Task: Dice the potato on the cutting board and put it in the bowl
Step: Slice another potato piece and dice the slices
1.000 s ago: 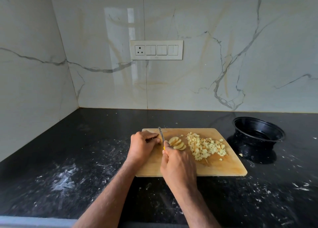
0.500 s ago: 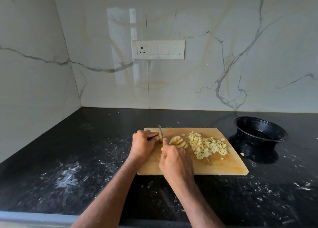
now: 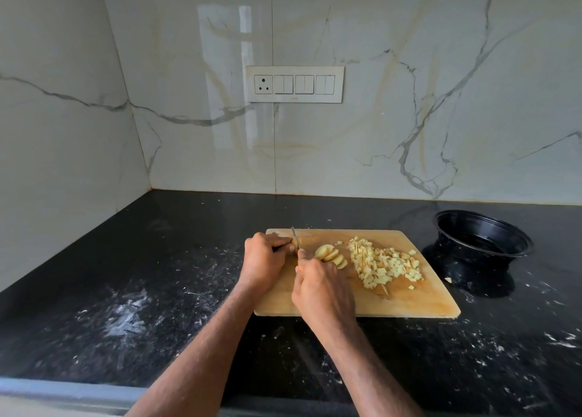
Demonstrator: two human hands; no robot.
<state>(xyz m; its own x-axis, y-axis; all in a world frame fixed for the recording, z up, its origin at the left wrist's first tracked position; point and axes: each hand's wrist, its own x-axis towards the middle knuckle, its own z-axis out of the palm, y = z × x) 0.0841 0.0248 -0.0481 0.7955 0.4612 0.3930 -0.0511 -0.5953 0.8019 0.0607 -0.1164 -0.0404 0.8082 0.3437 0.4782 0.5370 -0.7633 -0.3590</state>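
Observation:
A wooden cutting board [image 3: 419,303] lies on the black counter. On it sits a fanned row of potato slices [image 3: 330,256] and, to their right, a heap of diced potato [image 3: 384,263]. My right hand [image 3: 324,293] grips a knife [image 3: 295,237] whose blade points away from me, just left of the slices. My left hand [image 3: 263,259] is curled over a potato piece at the board's far left corner, right beside the blade; the piece itself is almost wholly hidden. A black bowl [image 3: 482,234] stands to the right of the board.
The black counter [image 3: 157,275] carries white smears and crumbs, and one stray potato bit [image 3: 447,280] lies near the bowl. Marble walls close the back and left, with a switch panel [image 3: 294,84] on the back wall.
Both hands and the knife hold nearly the same place on the board. The slices, the dice and the bowl have not moved.

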